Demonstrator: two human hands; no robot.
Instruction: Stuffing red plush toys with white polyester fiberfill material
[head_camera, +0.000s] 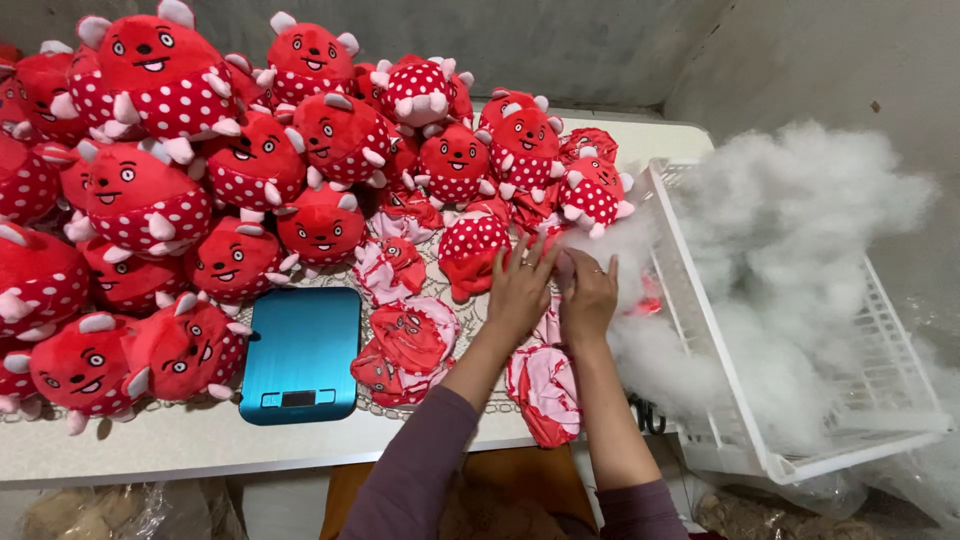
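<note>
My left hand (519, 290) lies flat with fingers spread on an unstuffed red and pink toy skin (548, 325) near the middle of the table. My right hand (587, 297) is beside it, fingers curled over the same skin and touching a tuft of white stuffing (625, 255). A white plastic crate (700, 330) heaped with white fibre stuffing (790, 250) leans at the table's right edge, just right of my hands. Several flat, unstuffed toy skins (405, 340) lie in front of my hands.
A big pile of stuffed red plush toys with white-dotted bellies (200, 170) fills the back and left of the table. A teal flat scale (300, 355) sits at the front left. A grey wall (560, 45) stands behind. Plastic bags (110, 510) lie under the table edge.
</note>
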